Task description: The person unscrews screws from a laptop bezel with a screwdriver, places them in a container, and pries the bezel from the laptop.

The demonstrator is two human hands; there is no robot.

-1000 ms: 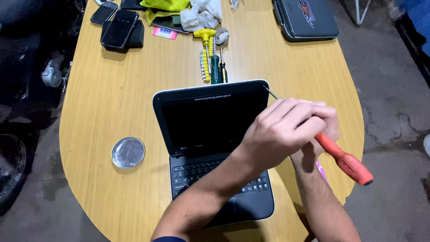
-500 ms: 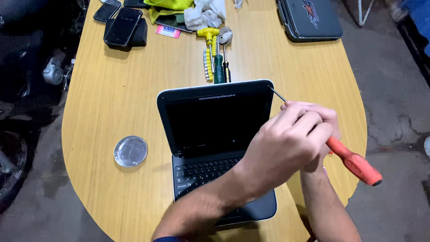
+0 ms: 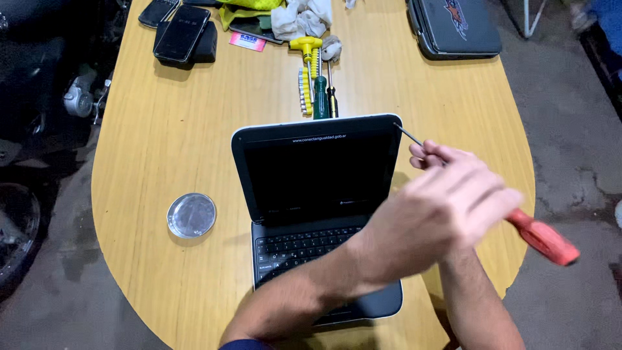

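A small black laptop [image 3: 311, 168] stands open on the oval wooden table [image 3: 162, 162], its screen dark. My right hand [image 3: 431, 155] holds a screwdriver with a red handle [image 3: 544, 238]. Its thin shaft points up-left, and the tip touches the lid's top right corner. My left hand [image 3: 440, 223] reaches across the keyboard from the lower left. It is blurred, with its fingers stretched out over my right hand, and hides most of it. Nothing shows in the left hand.
A round metal dish [image 3: 192, 215] lies left of the laptop. Behind the lid are a green screwdriver [image 3: 321, 97], a yellow T-handle driver [image 3: 308, 48] and a bit strip. Phones [image 3: 181, 32], a white cloth [image 3: 301, 16] and a closed grey laptop [image 3: 453, 29] lie at the far edge.
My left hand has slid off the right hand toward the lower right and its fingers have stretched out. The screwdriver tip has stayed at the lid's corner.
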